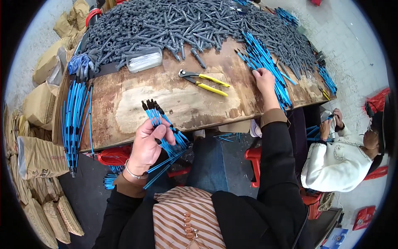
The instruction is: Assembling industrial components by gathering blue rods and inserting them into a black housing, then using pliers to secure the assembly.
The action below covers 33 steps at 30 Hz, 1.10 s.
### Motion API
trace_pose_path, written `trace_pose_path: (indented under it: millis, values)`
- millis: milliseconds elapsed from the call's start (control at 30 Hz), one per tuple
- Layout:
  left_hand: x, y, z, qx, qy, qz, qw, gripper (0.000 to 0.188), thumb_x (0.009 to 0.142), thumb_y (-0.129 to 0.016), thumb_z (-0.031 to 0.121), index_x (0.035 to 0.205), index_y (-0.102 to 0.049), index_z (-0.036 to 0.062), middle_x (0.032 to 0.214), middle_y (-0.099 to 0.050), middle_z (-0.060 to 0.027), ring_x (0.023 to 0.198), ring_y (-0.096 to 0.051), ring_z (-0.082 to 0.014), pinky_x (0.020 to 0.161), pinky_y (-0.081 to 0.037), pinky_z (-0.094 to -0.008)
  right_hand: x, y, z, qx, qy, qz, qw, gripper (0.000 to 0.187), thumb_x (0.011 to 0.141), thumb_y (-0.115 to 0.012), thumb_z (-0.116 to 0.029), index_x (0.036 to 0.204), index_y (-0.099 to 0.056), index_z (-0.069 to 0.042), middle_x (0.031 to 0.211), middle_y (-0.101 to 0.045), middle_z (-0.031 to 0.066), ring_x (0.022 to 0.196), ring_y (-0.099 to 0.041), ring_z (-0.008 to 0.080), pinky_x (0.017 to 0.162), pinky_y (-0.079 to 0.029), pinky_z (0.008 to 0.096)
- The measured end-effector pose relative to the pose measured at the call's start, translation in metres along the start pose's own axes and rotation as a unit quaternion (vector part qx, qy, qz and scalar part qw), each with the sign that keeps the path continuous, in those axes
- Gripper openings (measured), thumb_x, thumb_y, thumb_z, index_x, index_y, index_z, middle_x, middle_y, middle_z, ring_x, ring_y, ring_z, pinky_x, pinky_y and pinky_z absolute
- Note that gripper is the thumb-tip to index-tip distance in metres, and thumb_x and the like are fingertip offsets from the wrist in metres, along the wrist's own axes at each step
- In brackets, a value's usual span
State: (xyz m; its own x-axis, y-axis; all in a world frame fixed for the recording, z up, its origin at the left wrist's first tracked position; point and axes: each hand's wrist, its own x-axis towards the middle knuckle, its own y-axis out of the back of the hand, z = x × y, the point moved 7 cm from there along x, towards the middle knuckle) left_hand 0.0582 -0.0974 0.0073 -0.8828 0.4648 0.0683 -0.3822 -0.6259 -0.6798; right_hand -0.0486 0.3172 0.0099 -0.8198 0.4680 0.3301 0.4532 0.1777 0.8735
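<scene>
My left hand [148, 145] is closed around a bundle of thin blue rods with black tips [154, 108], held upright-tilted over the table's near edge. Some of these rods fan out below toward my lap. At the right, my right hand [264, 79] pinches at the end of a blue rod on the edge of a pile of blue rods with black fittings [269, 62]. The fingertips partly hide what they grip. Between my hands lie end-cutting pliers with yellow handles [203, 83], jaws pointing left.
A heap of grey plastic plugs with screws [166, 25] covers the table's far side. A clear plastic box [144, 61], a blue glove [81, 64] and more blue rods [75, 120] lie leftward. Brown sacks [41, 101] line the left; a person in white [338, 162] sits at right.
</scene>
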Motion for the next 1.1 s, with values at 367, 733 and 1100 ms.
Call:
trace_pose_path:
  millis: [367, 733, 1100]
  values:
    - [-0.005, 0.014, 0.007, 0.025, -0.003, 0.029, 0.999, 0.013, 0.086, -0.057, 0.005, 0.099, -0.057, 0.0006, 0.077, -0.063, -0.0129, 0.074, -0.064, -0.023, 0.072, -0.049, -0.0289, 0.022, -0.039, 0.009, -0.284, 0.157, 0.049, 0.945, 0.022, 0.088, -0.045, -0.023, 0.089, -0.052, -0.003, 0.088, -0.059, 0.017, 0.075, -0.058, 0.0367, 0.068, -0.048, 0.045]
    - [-0.006, 0.023, 0.012, -0.008, -0.029, 0.033, 0.999, 0.015, 0.087, -0.056, 0.006, 0.102, -0.057, 0.0017, 0.08, -0.065, -0.0136, 0.078, -0.065, -0.0247, 0.073, -0.051, -0.0317, 0.003, 0.077, -0.092, 0.051, 0.141, 0.12, 0.981, 0.025, 0.092, -0.041, -0.025, 0.089, -0.051, -0.003, 0.077, -0.064, 0.0196, 0.069, -0.06, 0.0417, 0.063, -0.047, 0.0487]
    - [0.005, 0.018, 0.005, -0.04, -0.012, 0.023, 0.999, 0.016, 0.089, -0.055, 0.008, 0.104, -0.056, 0.0025, 0.082, -0.065, -0.0136, 0.079, -0.066, -0.0256, 0.074, -0.051, -0.0321, 0.027, 0.077, -0.144, 0.06, 0.193, 0.055, 0.978, 0.02, 0.093, -0.045, -0.019, 0.096, -0.054, -0.001, 0.078, -0.065, 0.014, 0.067, -0.063, 0.0246, 0.062, -0.049, 0.0343]
